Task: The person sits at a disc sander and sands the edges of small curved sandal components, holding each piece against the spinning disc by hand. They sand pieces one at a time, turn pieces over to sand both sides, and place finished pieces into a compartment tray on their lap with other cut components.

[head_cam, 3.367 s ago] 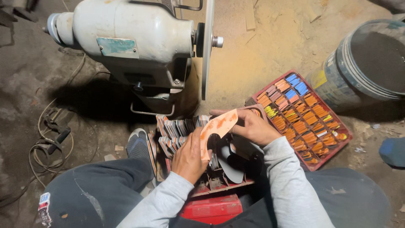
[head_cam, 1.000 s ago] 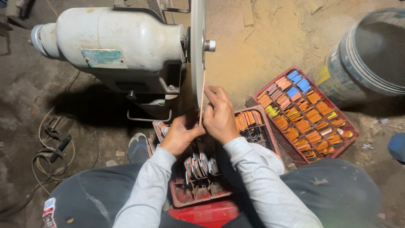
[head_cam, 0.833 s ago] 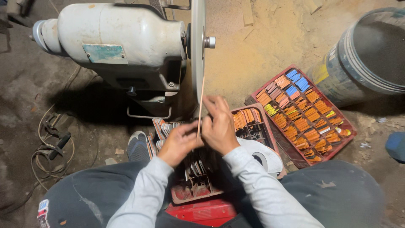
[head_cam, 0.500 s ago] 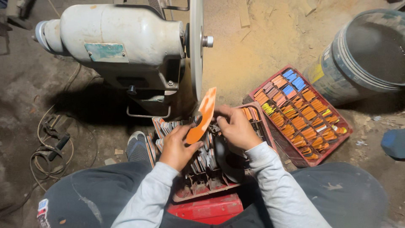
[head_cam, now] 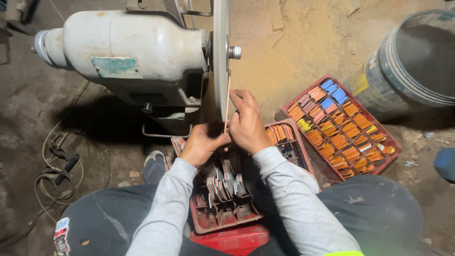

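Observation:
Both my hands hold a thin flat orange piece (head_cam: 227,97) edge-on against the face of a grey sanding disc (head_cam: 220,52) on a pale motor machine (head_cam: 128,50). My right hand (head_cam: 247,124) grips the piece's right side, fingers up near its top. Below it, my left hand (head_cam: 201,144) pinches the lower end. Under my wrists a red crate (head_cam: 222,189) holds several dark and orange flat pieces standing on edge.
A second red crate (head_cam: 339,125) packed with orange, blue and yellow pieces lies to the right. A large grey bucket (head_cam: 410,61) stands at the upper right. Cables and a tool (head_cam: 59,163) lie on the dirt floor at left. Sawdust (head_cam: 294,52) covers the ground behind the disc.
The orange piece was tilted flat-side up in front of me half a second ago; now I have raised it and turned it edge-on against the disc, both hands moving up.

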The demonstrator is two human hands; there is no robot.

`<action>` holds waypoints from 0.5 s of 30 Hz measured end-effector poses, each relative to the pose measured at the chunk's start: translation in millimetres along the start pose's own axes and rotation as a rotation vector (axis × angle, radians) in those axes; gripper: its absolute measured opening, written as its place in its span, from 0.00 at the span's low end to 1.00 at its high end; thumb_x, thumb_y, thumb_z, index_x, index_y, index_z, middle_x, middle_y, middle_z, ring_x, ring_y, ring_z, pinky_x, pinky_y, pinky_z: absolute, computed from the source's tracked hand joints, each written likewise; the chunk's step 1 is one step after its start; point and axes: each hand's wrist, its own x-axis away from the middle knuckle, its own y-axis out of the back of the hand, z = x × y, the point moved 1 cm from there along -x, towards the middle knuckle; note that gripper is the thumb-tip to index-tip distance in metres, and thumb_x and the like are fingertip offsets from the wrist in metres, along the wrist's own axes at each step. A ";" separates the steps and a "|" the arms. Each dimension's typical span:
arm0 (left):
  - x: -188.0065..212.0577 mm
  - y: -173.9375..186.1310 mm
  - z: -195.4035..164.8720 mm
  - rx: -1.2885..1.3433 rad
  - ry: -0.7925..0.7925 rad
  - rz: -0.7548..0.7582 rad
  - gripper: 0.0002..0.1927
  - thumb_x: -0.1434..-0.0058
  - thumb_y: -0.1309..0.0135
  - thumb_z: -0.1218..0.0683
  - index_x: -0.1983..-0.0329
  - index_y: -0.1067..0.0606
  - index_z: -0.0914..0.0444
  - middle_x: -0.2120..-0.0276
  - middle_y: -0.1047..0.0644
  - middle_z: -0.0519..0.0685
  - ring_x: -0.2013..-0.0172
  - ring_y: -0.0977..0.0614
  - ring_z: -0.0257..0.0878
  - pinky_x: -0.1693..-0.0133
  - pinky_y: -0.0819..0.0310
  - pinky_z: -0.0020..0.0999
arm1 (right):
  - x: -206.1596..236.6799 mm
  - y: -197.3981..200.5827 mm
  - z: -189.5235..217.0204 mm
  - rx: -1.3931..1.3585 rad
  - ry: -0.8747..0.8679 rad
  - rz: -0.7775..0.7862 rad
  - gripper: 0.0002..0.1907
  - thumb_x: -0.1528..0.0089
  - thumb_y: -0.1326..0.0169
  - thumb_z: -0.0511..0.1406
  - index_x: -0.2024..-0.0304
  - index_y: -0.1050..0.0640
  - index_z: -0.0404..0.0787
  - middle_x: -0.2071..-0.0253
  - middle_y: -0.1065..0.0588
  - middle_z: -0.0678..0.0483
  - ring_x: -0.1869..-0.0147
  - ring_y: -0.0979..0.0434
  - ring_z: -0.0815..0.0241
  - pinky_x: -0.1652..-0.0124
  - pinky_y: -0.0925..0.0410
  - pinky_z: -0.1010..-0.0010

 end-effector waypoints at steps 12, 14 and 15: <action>85.9 -1.5 -7.3 -0.474 0.047 -0.006 0.24 0.50 0.32 0.62 0.49 0.22 0.68 0.63 0.22 0.53 0.61 0.20 0.41 0.55 0.23 0.34 | 62.2 20.8 19.1 -0.123 -0.097 0.307 0.26 0.48 0.55 0.25 0.47 0.22 0.31 0.49 0.23 0.39 0.42 0.22 0.43 0.40 0.33 0.63; 103.1 -4.0 -16.3 -1.103 -0.205 -0.183 0.28 0.57 0.31 0.62 0.49 0.23 0.67 0.61 0.25 0.58 0.58 0.21 0.55 0.55 0.26 0.43 | 68.2 33.7 10.9 -0.242 -0.157 0.457 0.25 0.47 0.55 0.26 0.48 0.21 0.31 0.50 0.20 0.42 0.43 0.20 0.48 0.40 0.32 0.66; 106.8 -6.4 -18.7 -1.075 -0.217 -0.214 0.28 0.56 0.32 0.63 0.49 0.24 0.67 0.59 0.25 0.59 0.56 0.21 0.56 0.55 0.26 0.44 | 68.3 37.3 7.0 -0.306 -0.171 0.484 0.25 0.47 0.55 0.26 0.48 0.22 0.30 0.50 0.20 0.42 0.42 0.20 0.49 0.40 0.32 0.67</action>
